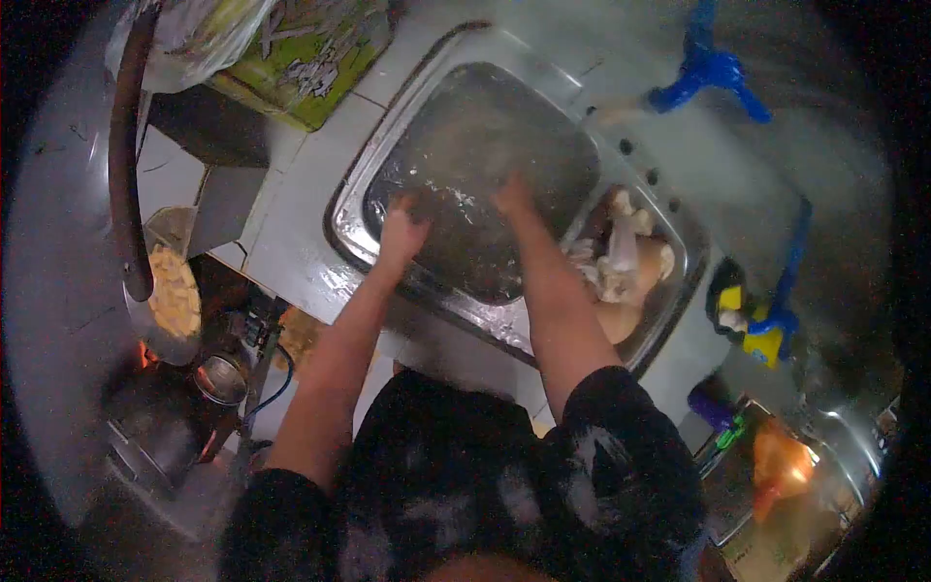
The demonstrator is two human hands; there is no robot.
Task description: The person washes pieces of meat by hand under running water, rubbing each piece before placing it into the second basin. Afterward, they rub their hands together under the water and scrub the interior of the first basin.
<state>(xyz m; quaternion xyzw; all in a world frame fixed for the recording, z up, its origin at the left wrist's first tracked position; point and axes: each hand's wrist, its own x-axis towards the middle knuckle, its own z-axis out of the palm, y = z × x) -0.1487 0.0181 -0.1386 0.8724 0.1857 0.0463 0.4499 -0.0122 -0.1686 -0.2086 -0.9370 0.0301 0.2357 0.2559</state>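
Observation:
Both hands reach into the large basin of a metal sink, which holds murky dark water. My left hand is at the basin's near left, its fingertips at or under the water. Farther right, my right hand dips into the same water, blurred, with its fingers mostly hidden. Between the hands, bright glints break the water's surface. Whether either hand holds anything is hidden. In the smaller basin to the right lie pale, lumpy pieces, perhaps raw chicken; my right forearm passes beside them.
Blue taps stand behind the sink. At upper left, a plastic bag rests by a green-yellow printed sheet. Left and below, a round pan of yellowish pieces sits near a flame and a dark pot. A yellow packet lies right.

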